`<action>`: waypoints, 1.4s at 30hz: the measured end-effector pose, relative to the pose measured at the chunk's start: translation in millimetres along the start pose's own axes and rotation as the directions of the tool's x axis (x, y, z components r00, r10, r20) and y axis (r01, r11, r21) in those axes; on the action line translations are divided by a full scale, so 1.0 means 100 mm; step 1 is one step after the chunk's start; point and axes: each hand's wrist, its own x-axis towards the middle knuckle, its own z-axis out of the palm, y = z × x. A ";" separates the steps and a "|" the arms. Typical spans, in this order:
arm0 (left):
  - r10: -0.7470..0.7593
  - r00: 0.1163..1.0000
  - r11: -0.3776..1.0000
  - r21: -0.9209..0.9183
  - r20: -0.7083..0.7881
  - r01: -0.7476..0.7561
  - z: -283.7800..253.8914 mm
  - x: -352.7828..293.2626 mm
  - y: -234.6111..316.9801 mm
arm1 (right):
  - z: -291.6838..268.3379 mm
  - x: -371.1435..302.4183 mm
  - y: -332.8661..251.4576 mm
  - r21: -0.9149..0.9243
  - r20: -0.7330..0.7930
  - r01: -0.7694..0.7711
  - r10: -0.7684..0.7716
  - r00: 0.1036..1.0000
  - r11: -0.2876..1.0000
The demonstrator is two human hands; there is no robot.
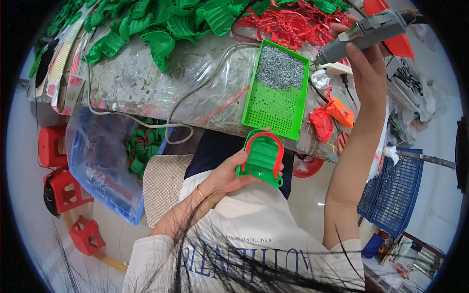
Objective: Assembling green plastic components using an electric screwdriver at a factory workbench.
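Observation:
My left hand (229,173) is closed around a green plastic scoop-shaped piece (264,158), held over my lap in front of the table edge. A red U-shaped trim strip (280,150) runs along the curved rim of that piece. Up at the right, my right hand (367,66) grips a grey electric screwdriver (364,36), its tip pointing left toward the tray. Between the hands lies a bright green perforated tray (271,110) on the tabletop. Small silvery screws (279,68) are heaped in its far half. The screwdriver and the green piece are well apart.
Green moulded pieces (161,46) pile up along the table's far left, beside red strips (293,24). A pale cable (178,110) loops over the table edge. Left stand a blue lined bin (105,166) and red stools (88,234). Orange-handled tools (339,112) lie right of the tray.

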 end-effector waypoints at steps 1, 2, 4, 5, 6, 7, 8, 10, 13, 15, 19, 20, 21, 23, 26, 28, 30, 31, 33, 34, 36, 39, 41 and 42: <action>-0.002 1.000 1.000 0.004 0.000 0.002 -0.02 -0.01 0.00 | -0.04 -0.01 0.02 0.001 -0.003 0.002 -0.002 1.000 1.000; -0.036 0.999 0.999 -0.021 -0.017 0.036 -0.04 -0.03 0.01 | -0.05 -0.01 0.04 0.043 0.076 -0.028 0.024 0.997 0.999; -0.074 0.997 0.996 -0.043 -0.034 0.072 -0.06 -0.04 0.00 | -0.07 -0.01 0.06 0.083 0.152 -0.058 0.045 0.987 0.995; -0.084 0.996 0.996 -0.031 -0.036 0.083 -0.06 -0.04 -0.02 | -0.02 0.00 0.04 0.269 0.357 -0.034 -0.067 0.932 0.963; -0.095 0.995 0.995 -0.018 -0.039 0.094 -0.06 -0.04 -0.04 | 0.04 0.01 0.01 0.445 0.518 -0.050 -0.211 0.829 0.894; -0.097 0.994 0.995 -0.015 -0.040 0.097 -0.04 -0.05 -0.05 | 0.13 -0.06 -0.02 0.446 0.514 -0.047 -0.213 0.831 0.894; -0.086 0.994 0.996 0.004 -0.060 0.086 0.00 -0.06 -0.07 | 0.29 -0.17 -0.10 0.565 0.477 -0.090 -0.235 0.847 0.820; -0.090 0.991 0.995 0.025 -0.095 0.092 0.01 -0.07 -0.08 | 0.44 -0.34 -0.23 0.670 0.434 -0.127 -0.248 0.866 0.731; -0.084 0.991 0.996 -0.028 -0.107 0.082 -0.08 -0.08 -0.11 | 0.54 -0.48 -0.33 0.634 0.391 -0.096 -0.211 0.896 0.767; -0.081 0.989 0.997 -0.008 -0.126 0.080 -0.10 -0.09 -0.09 | 0.63 -0.57 -0.30 0.637 0.165 0.050 -0.200 0.966 0.769; -0.062 0.988 0.997 0.029 -0.145 0.066 -0.12 -0.10 -0.09 | 0.74 -0.60 -0.40 0.454 -0.172 0.072 0.008 0.985 0.888; -0.064 0.987 0.997 0.029 -0.145 0.068 -0.11 -0.10 -0.08 | 0.69 -0.63 -0.40 0.409 -0.131 0.007 0.051 0.990 0.912; -0.066 0.986 0.997 0.019 -0.153 0.070 -0.11 -0.10 -0.08 | 0.63 -0.61 -0.39 0.408 -0.132 0.007 0.052 0.990 0.913; -0.069 0.985 0.997 0.008 -0.161 0.072 -0.12 -0.11 -0.08 | 0.53 -0.54 -0.37 0.587 0.120 -0.078 0.008 0.993 0.806; -0.057 0.991 0.998 -0.005 -0.122 0.056 -0.15 -0.12 -0.09 | 0.40 -0.51 -0.29 0.569 0.268 -0.164 0.008 0.963 0.806; -0.071 0.992 0.997 -0.025 -0.102 0.069 -0.17 -0.12 -0.09 | 0.38 -0.48 -0.25 0.562 0.349 -0.176 -0.038 0.936 0.808; -0.078 0.991 0.997 -0.022 -0.112 0.076 -0.16 -0.11 -0.08 | 0.41 -0.46 -0.23 0.619 0.486 -0.218 -0.150 0.861 0.755; -0.081 0.989 0.997 -0.018 -0.121 0.080 -0.16 -0.11 -0.08 | 0.45 -0.49 -0.26 0.618 0.483 -0.218 -0.146 0.864 0.755; -0.075 0.987 0.997 -0.031 -0.139 0.071 -0.17 -0.12 -0.08 | 0.61 -0.57 -0.37 0.677 0.331 -0.174 -0.084 0.940 0.715; -0.071 0.986 0.997 -0.040 -0.153 0.066 -0.18 -0.11 -0.08 | 0.72 -0.61 -0.44 0.619 0.156 -0.117 0.024 0.988 0.777; -0.065 0.986 0.998 -0.036 -0.152 0.061 -0.19 -0.10 -0.09 | 0.85 -0.70 -0.42 0.560 -0.032 -0.083 0.122 0.992 0.824; -0.064 0.984 0.998 -0.036 -0.168 0.058 -0.19 -0.09 -0.08 | 0.96 -0.87 -0.18 0.342 -0.257 -0.100 0.195 0.947 0.934; -0.052 0.980 0.998 -0.041 -0.195 0.045 -0.20 -0.11 -0.09 | 1.05 -1.00 0.05 0.318 -0.335 -0.116 0.226 0.915 0.941; -0.040 0.977 0.999 -0.010 -0.208 0.039 -0.19 -0.09 -0.09 | 1.07 -1.06 0.12 0.315 -0.342 -0.121 0.231 0.911 0.941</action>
